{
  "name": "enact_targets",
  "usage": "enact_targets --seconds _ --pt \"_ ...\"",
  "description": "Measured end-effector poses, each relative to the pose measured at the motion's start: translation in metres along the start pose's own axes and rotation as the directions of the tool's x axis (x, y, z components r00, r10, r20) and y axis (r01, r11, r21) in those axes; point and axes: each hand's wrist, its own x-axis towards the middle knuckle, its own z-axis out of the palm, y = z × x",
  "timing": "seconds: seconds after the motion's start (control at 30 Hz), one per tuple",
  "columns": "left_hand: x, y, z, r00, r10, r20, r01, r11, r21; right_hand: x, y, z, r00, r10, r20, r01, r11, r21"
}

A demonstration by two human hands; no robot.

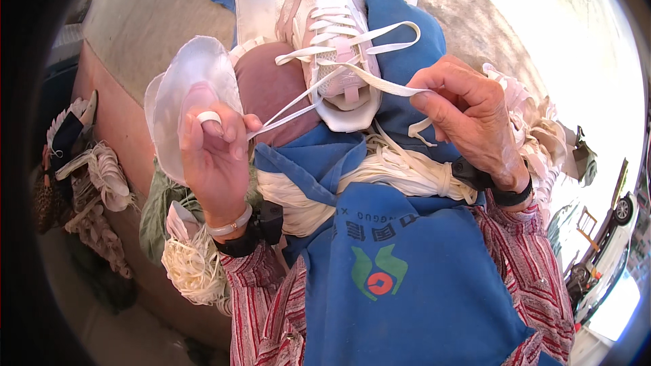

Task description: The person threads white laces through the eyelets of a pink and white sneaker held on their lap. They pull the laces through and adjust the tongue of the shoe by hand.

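Note:
A white and pink sneaker [332,47] rests on my lap, toe pointing away and heel opening toward me. A white shoelace [388,85] is threaded through its eyelets. My right hand [468,115] pinches one stretch of the lace to the right of the shoe, with a short end hanging below. To the left, my left hand [218,149] has its fingers curled around lace strands that run taut to the shoe. A white band circles one of its fingers. Behind this hand is a shiny, pale rounded piece [203,68], whose kind I cannot make out.
A bundle of cream laces [400,169] lies across my lap over the blue apron [420,264]. More bunched laces [193,264] hang at my left. Pale pieces [529,122] are heaped at the right. Further left are a reddish ledge [108,108] and more bundles [102,176]. A white vehicle [614,244] stands far right.

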Motion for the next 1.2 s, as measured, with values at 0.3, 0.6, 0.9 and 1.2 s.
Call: enact_targets --seconds 0.3,0.6,0.9,1.2 --pt "0.007 0.004 -0.018 0.985 -0.005 -0.171 0.091 0.864 0.496 -0.008 0.045 -0.011 0.958 0.175 -0.228 -0.095 0.942 0.323" --pt "0.005 0.006 -0.013 0.961 -0.232 -0.148 0.269 0.677 0.685 -0.014 0.035 -0.012 0.908 -0.087 -0.410 -0.038 0.957 -0.287" --pt "0.015 0.018 0.022 0.959 -0.281 -0.029 0.195 0.584 0.788 -0.004 0.043 0.000 0.940 -0.288 0.181 0.337 0.725 -0.600" --pt "0.020 0.016 0.030 0.997 0.039 0.063 -0.071 0.281 0.957 0.014 0.039 0.001 0.941 -0.295 0.166 0.338 0.779 -0.529"
